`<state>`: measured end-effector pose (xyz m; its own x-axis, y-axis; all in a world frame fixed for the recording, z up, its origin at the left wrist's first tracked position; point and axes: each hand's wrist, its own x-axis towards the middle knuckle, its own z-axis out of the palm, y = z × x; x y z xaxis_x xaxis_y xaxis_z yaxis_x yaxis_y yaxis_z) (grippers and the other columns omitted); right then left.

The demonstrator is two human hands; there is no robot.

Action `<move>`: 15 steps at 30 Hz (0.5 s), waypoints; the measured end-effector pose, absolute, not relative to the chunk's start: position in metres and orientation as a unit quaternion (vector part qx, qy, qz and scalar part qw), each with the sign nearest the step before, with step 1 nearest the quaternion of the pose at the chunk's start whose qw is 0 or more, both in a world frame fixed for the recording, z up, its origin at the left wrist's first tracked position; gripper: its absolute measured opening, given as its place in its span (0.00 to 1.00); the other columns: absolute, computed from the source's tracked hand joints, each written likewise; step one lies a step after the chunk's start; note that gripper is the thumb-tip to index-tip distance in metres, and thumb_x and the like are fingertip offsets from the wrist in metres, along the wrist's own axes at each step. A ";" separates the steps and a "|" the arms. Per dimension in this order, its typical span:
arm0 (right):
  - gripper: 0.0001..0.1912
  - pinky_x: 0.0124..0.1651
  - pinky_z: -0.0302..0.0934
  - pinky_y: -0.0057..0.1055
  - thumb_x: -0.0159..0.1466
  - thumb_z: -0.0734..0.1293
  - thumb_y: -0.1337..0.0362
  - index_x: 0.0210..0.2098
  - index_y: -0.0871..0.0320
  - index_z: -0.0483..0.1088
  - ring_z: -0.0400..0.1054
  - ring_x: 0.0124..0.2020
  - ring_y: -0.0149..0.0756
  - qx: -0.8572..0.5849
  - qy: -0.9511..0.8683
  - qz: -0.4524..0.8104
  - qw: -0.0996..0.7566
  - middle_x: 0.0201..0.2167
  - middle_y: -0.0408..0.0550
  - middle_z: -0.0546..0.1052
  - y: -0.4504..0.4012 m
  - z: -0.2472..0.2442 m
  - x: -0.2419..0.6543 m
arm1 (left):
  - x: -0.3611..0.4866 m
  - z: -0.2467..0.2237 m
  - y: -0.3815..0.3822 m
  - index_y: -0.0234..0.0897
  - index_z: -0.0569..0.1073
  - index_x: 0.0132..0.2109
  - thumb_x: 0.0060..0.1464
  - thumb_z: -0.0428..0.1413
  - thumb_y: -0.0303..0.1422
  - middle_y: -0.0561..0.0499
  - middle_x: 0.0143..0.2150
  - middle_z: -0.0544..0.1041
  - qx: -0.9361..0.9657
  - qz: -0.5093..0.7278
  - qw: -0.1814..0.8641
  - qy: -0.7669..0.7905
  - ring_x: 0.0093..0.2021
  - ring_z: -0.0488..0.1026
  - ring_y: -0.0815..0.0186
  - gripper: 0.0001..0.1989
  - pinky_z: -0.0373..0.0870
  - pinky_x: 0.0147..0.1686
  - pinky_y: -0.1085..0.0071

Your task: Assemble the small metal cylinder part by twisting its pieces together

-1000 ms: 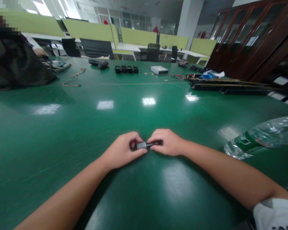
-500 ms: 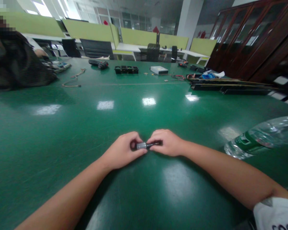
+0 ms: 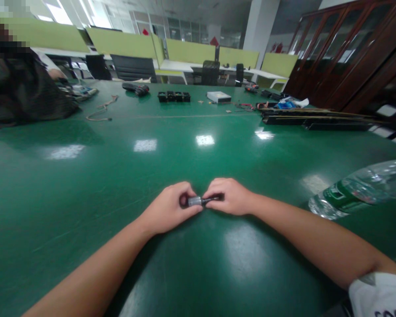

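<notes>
Between my two hands lies a small grey cylinder (image 3: 195, 201) with a thin dark shaft-like part (image 3: 207, 200) at its right end; its exact kind is too small to tell. My left hand (image 3: 170, 208) grips the cylinder between thumb and fingers. Thumb and fingertips of my right hand (image 3: 230, 196) pinch the dark part from the other side. Both hands are low over the green table (image 3: 185, 163), with their fingertips almost touching. The fingers partly cover both ends of the piece.
A clear plastic bottle with a green label (image 3: 346, 196) lies on its side at right. Along the far side are black block-like parts (image 3: 174, 97), a silver box (image 3: 218, 97), a cable (image 3: 100, 110) and long black strips (image 3: 317, 119). Another person (image 3: 23, 83) is at far left.
</notes>
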<state>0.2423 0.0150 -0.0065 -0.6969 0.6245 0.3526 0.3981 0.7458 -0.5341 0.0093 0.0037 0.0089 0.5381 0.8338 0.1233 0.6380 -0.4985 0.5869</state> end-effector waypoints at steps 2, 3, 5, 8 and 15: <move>0.07 0.43 0.63 0.31 0.61 0.71 0.66 0.40 0.59 0.78 0.71 0.38 0.36 -0.284 -0.896 0.214 0.266 0.35 0.49 0.79 0.015 -0.007 0.243 | 0.009 0.009 0.004 0.37 0.70 0.35 0.52 0.61 0.43 0.53 0.28 0.72 0.842 0.199 0.247 0.436 0.29 0.69 0.65 0.13 0.62 0.29 0.72; 0.07 0.43 0.63 0.31 0.61 0.72 0.65 0.40 0.59 0.78 0.71 0.38 0.36 -0.285 -0.896 0.214 0.266 0.35 0.49 0.79 0.016 -0.007 0.243 | 0.009 0.009 0.004 0.37 0.70 0.35 0.52 0.61 0.42 0.53 0.28 0.72 0.842 0.199 0.248 0.435 0.29 0.69 0.65 0.13 0.62 0.29 0.72; 0.07 0.42 0.63 0.30 0.61 0.72 0.65 0.39 0.59 0.78 0.71 0.38 0.35 -0.286 -0.895 0.215 0.267 0.35 0.48 0.79 0.016 -0.007 0.243 | 0.009 0.010 0.004 0.37 0.70 0.35 0.53 0.61 0.42 0.53 0.29 0.72 0.843 0.198 0.250 0.433 0.29 0.68 0.65 0.13 0.62 0.29 0.71; 0.07 0.42 0.63 0.30 0.61 0.72 0.64 0.39 0.59 0.78 0.71 0.37 0.35 -0.286 -0.895 0.215 0.267 0.35 0.48 0.79 0.016 -0.007 0.243 | 0.009 0.010 0.004 0.37 0.70 0.35 0.52 0.61 0.42 0.53 0.29 0.71 0.843 0.196 0.250 0.434 0.29 0.68 0.65 0.13 0.62 0.29 0.71; 0.07 0.42 0.63 0.30 0.61 0.73 0.63 0.38 0.60 0.78 0.71 0.36 0.35 -0.285 -0.897 0.209 0.266 0.34 0.48 0.79 0.017 -0.007 0.243 | 0.010 0.010 0.004 0.36 0.71 0.35 0.52 0.61 0.42 0.53 0.29 0.72 0.843 0.194 0.249 0.436 0.29 0.69 0.65 0.13 0.62 0.29 0.71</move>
<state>0.2431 0.0166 -0.0075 -0.6955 0.6230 0.3580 0.3998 0.7496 -0.5275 0.0097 0.0039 0.0103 0.5456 0.8308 0.1097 0.6383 -0.4968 0.5881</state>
